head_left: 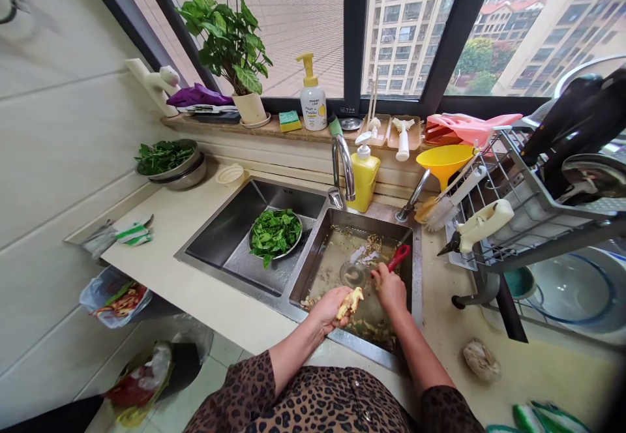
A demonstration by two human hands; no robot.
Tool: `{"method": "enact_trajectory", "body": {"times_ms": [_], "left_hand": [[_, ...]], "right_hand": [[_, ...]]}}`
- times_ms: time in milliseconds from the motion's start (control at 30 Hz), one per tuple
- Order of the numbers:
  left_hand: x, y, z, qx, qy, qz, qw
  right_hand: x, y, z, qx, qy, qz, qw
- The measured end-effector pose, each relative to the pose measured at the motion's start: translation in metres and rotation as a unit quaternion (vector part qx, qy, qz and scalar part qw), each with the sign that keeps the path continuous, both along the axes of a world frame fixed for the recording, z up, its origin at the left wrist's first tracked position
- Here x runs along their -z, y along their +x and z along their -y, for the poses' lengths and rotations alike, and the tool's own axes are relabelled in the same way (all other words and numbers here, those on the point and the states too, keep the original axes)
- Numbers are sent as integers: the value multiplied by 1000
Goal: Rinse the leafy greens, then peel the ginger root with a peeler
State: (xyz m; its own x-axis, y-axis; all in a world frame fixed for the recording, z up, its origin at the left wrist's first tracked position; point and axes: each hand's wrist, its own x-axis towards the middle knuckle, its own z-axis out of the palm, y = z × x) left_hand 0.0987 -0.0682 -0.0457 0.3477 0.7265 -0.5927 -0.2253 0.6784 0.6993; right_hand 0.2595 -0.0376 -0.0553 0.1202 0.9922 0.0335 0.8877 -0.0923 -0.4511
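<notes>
My left hand is closed round a knobbly piece of ginger, pale yellow where its skin is off. It is held over the near edge of the right sink basin. Just to the right, my right hand grips a red-handled tool; its handle points up and away, and its working end is hidden by the fingers. Below both hands, the basin holds murky water with brownish peel scraps floating in it.
Leafy greens fill a strainer bowl in the left basin. A curved faucet stands behind, beside a yellow soap bottle. At right are a loaded dish rack and a brownish lump on the counter. A scrap bin hangs at left.
</notes>
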Motion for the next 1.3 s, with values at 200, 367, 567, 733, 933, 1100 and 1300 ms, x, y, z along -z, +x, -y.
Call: {"method": "enact_trajectory", "body": {"times_ms": [200,367,567,733,933,1100,1300], "left_hand": [[-5,-8,-8,-5,-50,51,997],[-10,-2,-4,26,-7,130,991],[-11,7,-2,4,-57,161,985],[-10,8,1,-36,-94,238,966],[-11,8,5,-42,-98,216,971],[-11,2,2,-55,-141,202,967],[-9,17,4,-43,-84,71,993]], "right_hand": [[-18,-9,11,-26,45,-260,964],[-34,-25,19,-25,47,-347,936],[-41,-29,20,-60,35,-373,925],[-35,-32,25,-68,75,-273,957],[-17,-24,18,-37,121,-63,990],[-18,0,5,65,124,-44,989],[-39,-20,19,-6,71,-318,945]]}}
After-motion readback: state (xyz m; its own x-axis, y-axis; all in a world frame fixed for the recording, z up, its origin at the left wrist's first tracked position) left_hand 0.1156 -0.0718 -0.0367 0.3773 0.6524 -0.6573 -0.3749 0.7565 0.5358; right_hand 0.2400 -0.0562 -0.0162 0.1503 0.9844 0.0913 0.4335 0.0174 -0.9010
